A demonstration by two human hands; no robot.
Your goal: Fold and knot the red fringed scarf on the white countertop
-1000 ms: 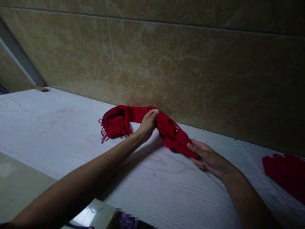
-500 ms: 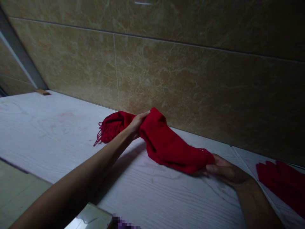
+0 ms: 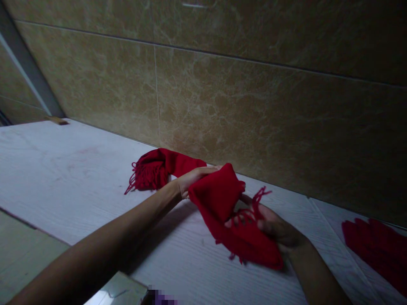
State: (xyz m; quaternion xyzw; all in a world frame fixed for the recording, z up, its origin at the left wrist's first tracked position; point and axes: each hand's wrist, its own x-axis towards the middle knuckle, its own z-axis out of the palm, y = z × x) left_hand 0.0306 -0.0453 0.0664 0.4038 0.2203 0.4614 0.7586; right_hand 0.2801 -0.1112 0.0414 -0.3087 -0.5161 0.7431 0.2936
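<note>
A long red scarf [image 3: 219, 199] with fringed ends lies across the white wood-grain table [image 3: 79, 178], close to the tiled wall. My left hand [image 3: 190, 180] is closed round the scarf near its middle, lifting a fold. My right hand [image 3: 273, 226] grips the scarf's near fringed end, with the tassels draped over its fingers. The far fringed end [image 3: 143, 176] rests flat on the table to the left of my left hand.
A second red cloth [image 3: 378, 248] lies on the table at the right edge. The brown marbled tile wall [image 3: 254, 106] rises right behind the table. A small wooden block [image 3: 57, 121] sits at the far left. A shiny object [image 3: 117, 292] shows at the bottom.
My right hand has brought the near fringed end up and leftward toward my left hand, bunching the scarf into a fold. My left hand has shifted slightly right and down with the cloth.
</note>
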